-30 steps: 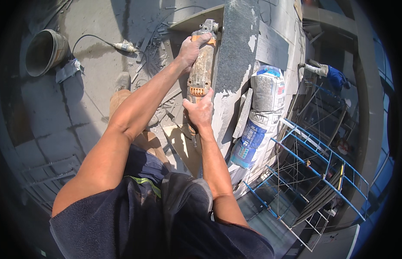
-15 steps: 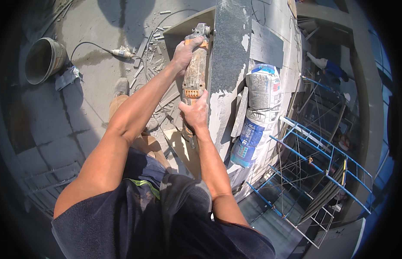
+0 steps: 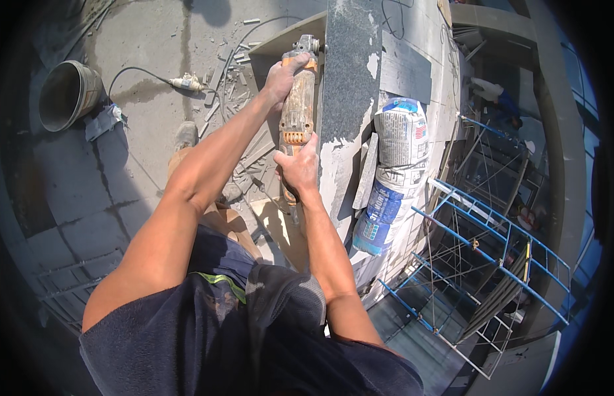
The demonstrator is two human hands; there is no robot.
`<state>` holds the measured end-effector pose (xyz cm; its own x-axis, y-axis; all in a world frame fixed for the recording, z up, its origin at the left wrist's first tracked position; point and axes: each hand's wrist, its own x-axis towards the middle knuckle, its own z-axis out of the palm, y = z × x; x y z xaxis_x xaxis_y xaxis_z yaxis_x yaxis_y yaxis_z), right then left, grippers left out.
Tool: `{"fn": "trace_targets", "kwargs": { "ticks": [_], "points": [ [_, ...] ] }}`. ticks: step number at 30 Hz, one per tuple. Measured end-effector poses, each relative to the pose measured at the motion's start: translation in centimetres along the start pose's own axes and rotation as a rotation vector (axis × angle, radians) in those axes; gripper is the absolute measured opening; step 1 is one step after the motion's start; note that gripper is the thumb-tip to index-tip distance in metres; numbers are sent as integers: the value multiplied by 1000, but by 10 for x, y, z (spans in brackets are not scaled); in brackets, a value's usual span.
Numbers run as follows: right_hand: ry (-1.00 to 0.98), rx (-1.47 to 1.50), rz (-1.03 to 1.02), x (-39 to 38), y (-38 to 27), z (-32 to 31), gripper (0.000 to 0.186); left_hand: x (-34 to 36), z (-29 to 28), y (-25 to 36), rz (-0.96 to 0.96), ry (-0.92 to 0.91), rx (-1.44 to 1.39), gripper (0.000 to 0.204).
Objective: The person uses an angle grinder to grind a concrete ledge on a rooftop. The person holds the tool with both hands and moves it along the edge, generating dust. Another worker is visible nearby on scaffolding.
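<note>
An angle grinder [image 3: 297, 112], dusty with orange parts, lies lengthwise in both my hands. My left hand [image 3: 279, 82] is closed round its front, just behind the metal gear head. Farther back, my right hand [image 3: 302, 165] grips the orange rear handle. The head end is close beside the left edge of a dark stone slab [image 3: 352, 63] with a pale, chipped surface along its near part. The grinder's disc is hidden from this view.
Right of the slab lie filled white-and-blue bags [image 3: 400, 148]. Below stands blue scaffolding [image 3: 475, 228], with a person [image 3: 501, 99] farther off. At left are a bucket [image 3: 96, 89], a cable connector [image 3: 187, 82] and broken stone strips [image 3: 218, 82] on the floor.
The large shadow at the top left has drawn back upward. My hands and the grinder stay in nearly the same place. The person below at the right has shifted slightly.
</note>
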<state>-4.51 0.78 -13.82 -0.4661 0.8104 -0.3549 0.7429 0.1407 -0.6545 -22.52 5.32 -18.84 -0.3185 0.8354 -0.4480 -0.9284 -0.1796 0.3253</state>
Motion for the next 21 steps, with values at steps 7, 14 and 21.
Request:
{"fn": "trace_targets", "kwargs": {
  "ticks": [7,14,21],
  "points": [
    [-54,60,144,-3,-27,-7,67,5,-1,1,-38,3,-11,34],
    [-21,-1,29,-26,-7,-8,70,-22,5,-5,-6,-5,-44,31],
    [-20,0,89,-41,-26,-12,71,-30,2,-12,17,-7,-21,34]
  ]
}}
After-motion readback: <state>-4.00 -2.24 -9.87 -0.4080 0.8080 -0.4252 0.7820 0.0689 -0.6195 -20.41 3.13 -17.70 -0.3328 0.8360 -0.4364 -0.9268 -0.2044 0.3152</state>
